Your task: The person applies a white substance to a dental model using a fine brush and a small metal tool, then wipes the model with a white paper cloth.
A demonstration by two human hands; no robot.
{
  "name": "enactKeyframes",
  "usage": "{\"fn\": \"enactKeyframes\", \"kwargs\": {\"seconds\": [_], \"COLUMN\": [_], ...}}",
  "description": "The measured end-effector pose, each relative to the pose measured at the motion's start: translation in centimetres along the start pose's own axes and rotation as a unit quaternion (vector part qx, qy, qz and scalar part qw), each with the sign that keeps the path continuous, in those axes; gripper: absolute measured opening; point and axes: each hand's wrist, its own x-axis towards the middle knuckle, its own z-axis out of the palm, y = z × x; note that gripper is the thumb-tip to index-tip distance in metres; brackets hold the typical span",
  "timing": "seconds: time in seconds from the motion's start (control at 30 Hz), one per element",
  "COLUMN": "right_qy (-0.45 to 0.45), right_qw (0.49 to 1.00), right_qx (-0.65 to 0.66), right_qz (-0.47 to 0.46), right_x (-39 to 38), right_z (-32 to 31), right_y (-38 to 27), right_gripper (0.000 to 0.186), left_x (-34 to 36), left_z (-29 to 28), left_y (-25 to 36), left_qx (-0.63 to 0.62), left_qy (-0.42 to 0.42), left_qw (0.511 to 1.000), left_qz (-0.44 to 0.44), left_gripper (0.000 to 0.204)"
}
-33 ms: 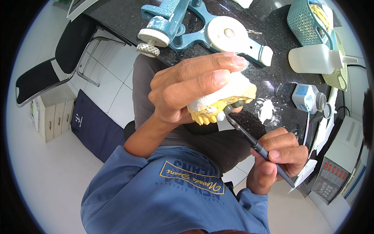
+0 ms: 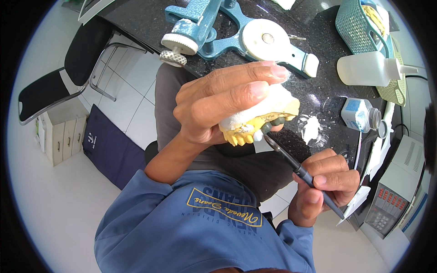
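My left hand (image 2: pixel 227 98) is wrapped around a dental model (image 2: pixel 268 102), holding it up over my lap at the bench edge. Its base is white plaster, and its teeth and gum line are yellow. Several teeth along its lower edge are dark green, like wax (image 2: pixel 267 127), beside one white tooth (image 2: pixel 258 135). Between thumb and fingers, my right hand (image 2: pixel 330 182) pinches a dark pen-shaped waxing tool (image 2: pixel 300 172). The tool's metal tip is at or very close to the green teeth; actual contact cannot be made out.
A blue articulator (image 2: pixel 236 38) with a white round plate stands on the black bench. White powder (image 2: pixel 311 130) lies right of the model. Farther right are a squeeze bottle (image 2: pixel 364 69), a small jar (image 2: pixel 359 114), a blue basket (image 2: pixel 359 27) and a grey device (image 2: pixel 393 182).
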Motion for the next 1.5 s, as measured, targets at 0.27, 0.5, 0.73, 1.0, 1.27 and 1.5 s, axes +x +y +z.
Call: {"fn": "enactKeyframes", "kwargs": {"seconds": [0.27,0.5,0.73,1.0,1.27,1.5], "right_qy": [0.031,0.008,-0.001,0.037,0.011,0.062], "right_qw": [1.000,1.000,1.000,0.999,1.000,0.992], "right_qx": [0.000,-0.004,-0.015,-0.028,-0.025,-0.006], "right_qz": [0.001,-0.001,0.001,0.013,-0.002,-0.110], "right_x": [-0.3,0.0,0.1,-0.2,-0.3,-0.6], "right_z": [0.2,0.1,0.1,0.3,-0.3,-0.7], "right_y": [-0.1,0.0,-0.2,-0.5,-0.1,-0.3], "right_gripper": [0.028,0.028,0.029,0.032,0.030,0.032], "left_x": [0.1,-0.1,-0.2,-0.1,-0.3,0.6], "left_z": [0.1,0.0,0.1,0.2,0.1,0.4], "left_y": [0.0,-0.3,-0.4,-0.5,-0.4,1.6], "left_qx": [0.010,0.019,0.020,0.020,0.024,-0.006], "left_qy": [0.002,-0.001,-0.006,-0.007,-0.005,0.028], "left_qw": [1.000,1.000,1.000,1.000,1.000,0.996], "left_qz": [-0.003,-0.004,-0.009,-0.014,-0.020,-0.084], "left_gripper": [0.050,0.049,0.049,0.048,0.047,0.047]}}
